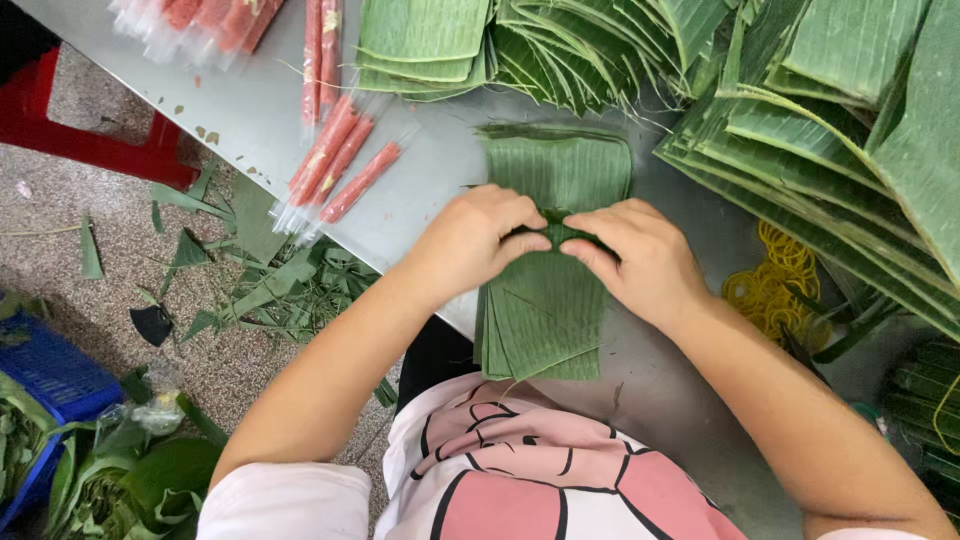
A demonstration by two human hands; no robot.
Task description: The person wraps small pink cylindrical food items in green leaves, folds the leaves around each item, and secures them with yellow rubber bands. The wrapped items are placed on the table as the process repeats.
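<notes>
Banana-leaf strips (545, 310), stacked on the grey table (420, 200) under both hands, look light, limp and easily torn, so the left hand (470, 240) and right hand (640, 260) pinch a folded leaf bundle (556, 230) at mid-stack between their fingertips.

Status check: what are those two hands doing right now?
Left hand and right hand both pinching a small folded leaf bundle. Bundle atop leaf stack. Nothing blocking.

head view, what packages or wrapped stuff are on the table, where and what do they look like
Loose sausage packs: table, left of the hands; long red sticks in clear plastic sleeves.
Piled sausage packs: top left table edge; same red sticks in clear plastic.
No labels, signs or screens in view.
</notes>
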